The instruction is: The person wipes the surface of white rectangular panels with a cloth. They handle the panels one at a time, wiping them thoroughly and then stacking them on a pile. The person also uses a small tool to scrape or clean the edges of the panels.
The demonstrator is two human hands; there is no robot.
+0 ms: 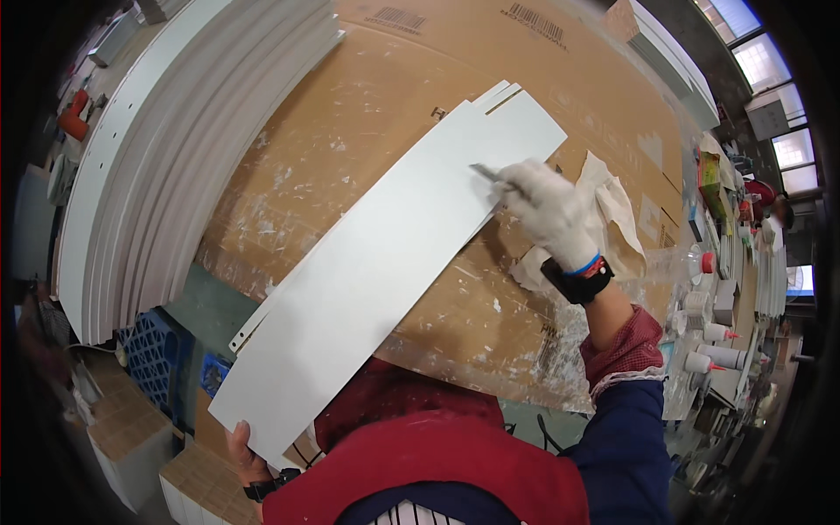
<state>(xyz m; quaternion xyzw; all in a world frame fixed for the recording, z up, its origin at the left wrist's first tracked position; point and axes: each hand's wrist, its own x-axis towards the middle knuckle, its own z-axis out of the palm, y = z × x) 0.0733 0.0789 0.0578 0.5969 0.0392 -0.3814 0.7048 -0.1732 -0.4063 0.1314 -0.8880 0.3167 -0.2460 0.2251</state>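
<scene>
A long white panel [367, 236] lies slantwise over the cardboard-covered table, its near end sticking out past the table edge. At that end my bare left hand [244, 448] grips it, thumb on the top face and the other fingers hidden beneath. My right hand [547, 206], in a white glove and blurred by motion, is closed on a small grey scraper-like blade [484, 172]. Its tip is over the panel's far half, near the right edge; whether it touches the surface I cannot tell. Under the panel, the edge of another white piece [249, 330] shows.
A tall stack of white panels [166, 157] stands at the left. Brown cardboard [350, 114] with white specks covers the table. Beyond my right hand lie a crumpled cream cloth [617, 210] and a clear bottle [674, 262] with a red cap. White glue bottles [700, 361] stand at the right.
</scene>
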